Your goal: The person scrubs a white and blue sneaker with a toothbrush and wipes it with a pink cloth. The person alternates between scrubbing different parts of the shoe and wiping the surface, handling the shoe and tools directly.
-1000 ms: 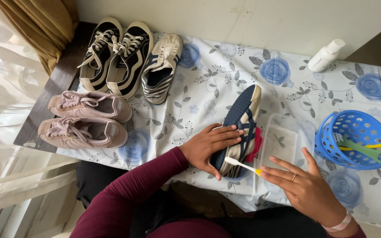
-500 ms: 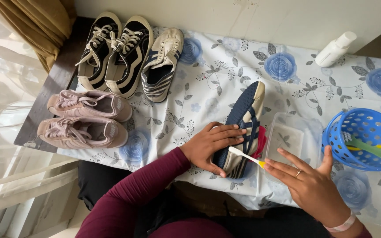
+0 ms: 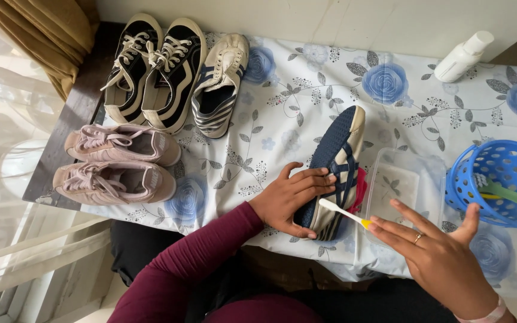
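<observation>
Left hand lies flat on the navy striped shoe, fingers spread over its side, thumb hooked under the near edge; it pins the shoe more than it grips it. Right hand hovers just right of the shoe, fingers loosely extended. A white toothbrush with a yellow handle runs from those fingertips toward the shoe. How the fingers pinch the handle is hidden from this angle; cannot tell how firm the hold is.

Shoe position: on its side on the blue-flowered tablecloth, sole edge up. Its long axis runs from the near table edge, by the body, away and slightly rightward. The near end sits under the left hand; the far end points at the white bottle. A red scrap of cloth shows beneath its right side.

Key relation: the brush head meets the shoe's near end from the right, roughly across the long axis. The left hand is on the shoe; the right hand stands off it, joined only by the brush.

Around: a clear plastic tub just right of the shoe, a blue perforated basket further right holding more brushes. Far left: black-and-white sneakers, a matching striped shoe, pink sneakers.
</observation>
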